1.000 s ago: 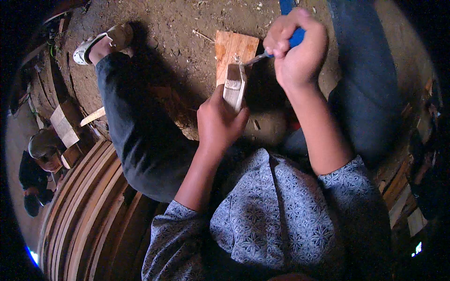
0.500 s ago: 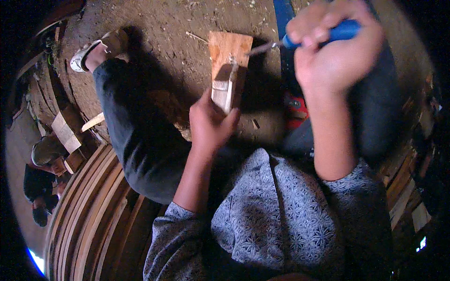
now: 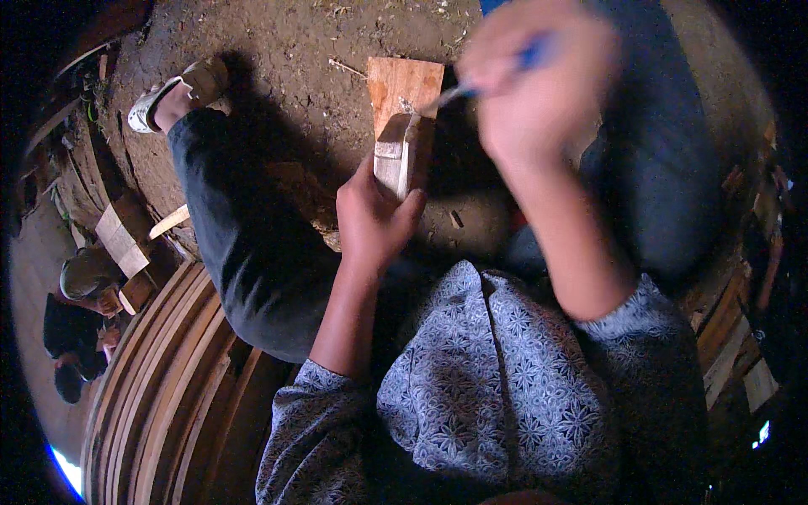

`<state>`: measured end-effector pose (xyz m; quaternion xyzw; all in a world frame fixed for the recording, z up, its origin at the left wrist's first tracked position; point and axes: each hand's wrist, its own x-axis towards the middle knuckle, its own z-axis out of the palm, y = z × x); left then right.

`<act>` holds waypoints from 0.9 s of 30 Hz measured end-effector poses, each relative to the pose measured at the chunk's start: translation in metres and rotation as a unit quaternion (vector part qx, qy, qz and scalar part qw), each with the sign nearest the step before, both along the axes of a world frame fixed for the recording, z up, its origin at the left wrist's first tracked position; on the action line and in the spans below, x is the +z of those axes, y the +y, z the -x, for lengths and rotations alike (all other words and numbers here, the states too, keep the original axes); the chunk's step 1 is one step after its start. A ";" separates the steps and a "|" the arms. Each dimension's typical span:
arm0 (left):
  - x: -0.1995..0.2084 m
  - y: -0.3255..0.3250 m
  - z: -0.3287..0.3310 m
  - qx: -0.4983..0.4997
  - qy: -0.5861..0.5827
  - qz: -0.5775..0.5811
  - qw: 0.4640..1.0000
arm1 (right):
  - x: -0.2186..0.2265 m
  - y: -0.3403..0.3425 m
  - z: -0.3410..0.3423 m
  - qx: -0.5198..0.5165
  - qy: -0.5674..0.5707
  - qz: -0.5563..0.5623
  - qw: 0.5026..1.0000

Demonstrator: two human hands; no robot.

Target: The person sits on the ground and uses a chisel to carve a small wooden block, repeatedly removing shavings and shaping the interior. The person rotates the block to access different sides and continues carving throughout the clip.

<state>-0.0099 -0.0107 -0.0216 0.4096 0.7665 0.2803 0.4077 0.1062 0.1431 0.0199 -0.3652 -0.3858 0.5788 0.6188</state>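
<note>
My left hand (image 3: 370, 215) grips the near end of a small wooden block (image 3: 392, 156), thumb on its right side and fingers at its left. Beneath the block's far end, a flat light-brown wood piece (image 3: 406, 82) shows; whether the two are joined I cannot tell. My right hand (image 3: 547, 88), smeared by motion, is wrapped round the blue handle of a tool with a narrow metal blade (image 3: 450, 98). Its blade points left and down, with the tip at or close to the wood beside the block's far end. Pale chips or frayed wood show there.
Bare earth floor (image 3: 290, 63) with scattered shavings lies ahead. My bent legs (image 3: 244, 244) frame the work. Curved-looking stacked planks (image 3: 160, 379) stand at the lower left, with another person (image 3: 76, 328) beyond. Wood scraps (image 3: 728, 353) lie on the right.
My right hand has swung left and slightly toward me, bringing the blade tip to the wood near the block. The block and my left hand have shifted slightly left.
</note>
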 end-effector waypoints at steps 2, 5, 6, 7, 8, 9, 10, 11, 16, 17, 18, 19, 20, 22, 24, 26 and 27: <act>0.001 0.003 -0.003 -0.002 -0.006 -0.014 1.000 | -0.031 -0.006 0.006 0.025 -0.050 0.066 0.996; -0.003 -0.004 0.001 0.001 0.001 -0.038 0.999 | -0.026 0.006 0.002 0.047 0.056 0.113 0.991; -0.002 -0.004 0.002 0.001 0.005 -0.035 0.999 | -0.021 0.007 -0.003 0.025 0.083 0.115 0.990; -0.001 0.000 0.002 -0.001 0.004 -0.032 0.999 | 0.002 0.010 -0.008 -0.001 0.105 0.116 0.988; -0.003 0.000 0.002 -0.002 0.001 -0.025 1.000 | 0.034 0.012 -0.009 -0.020 0.116 0.116 0.986; -0.003 -0.003 0.001 -0.002 -0.001 -0.017 1.000 | 0.018 0.011 -0.007 -0.028 0.096 0.071 0.992; -0.004 -0.001 0.001 0.000 -0.001 -0.014 1.000 | 0.002 0.010 -0.002 -0.037 0.076 0.027 0.996; -0.003 -0.002 0.000 -0.005 0.010 -0.008 1.000 | -0.015 0.008 0.003 -0.048 0.057 -0.012 0.997; -0.007 -0.001 0.002 -0.001 0.008 -0.018 1.000 | -0.014 0.007 -0.010 0.001 0.062 0.109 0.992; -0.006 0.001 0.002 -0.003 0.005 -0.026 1.000 | -0.013 0.009 -0.013 0.002 0.081 0.079 0.994; -0.005 0.001 0.002 -0.003 0.004 -0.032 0.999 | 0.008 0.011 -0.011 -0.033 0.149 0.073 0.986; -0.005 -0.004 0.000 -0.001 0.001 -0.033 0.999 | 0.011 0.010 -0.012 -0.025 0.154 0.048 0.987; -0.003 -0.007 0.000 -0.001 0.010 -0.015 1.000 | 0.013 0.010 -0.012 -0.015 0.160 0.023 0.987; 0.001 -0.001 -0.001 -0.011 0.025 0.010 1.000 | -0.022 0.000 0.005 -0.007 0.012 -0.020 1.000; -0.005 -0.004 -0.001 -0.016 0.021 0.000 1.000 | -0.030 -0.008 0.003 0.051 0.014 0.052 0.997; -0.004 -0.005 0.002 -0.011 0.012 -0.012 1.000 | -0.033 0.000 -0.001 0.054 0.092 0.135 0.985; -0.001 -0.006 0.000 -0.003 0.000 -0.022 1.000 | -0.032 0.005 -0.007 0.050 0.108 0.147 0.982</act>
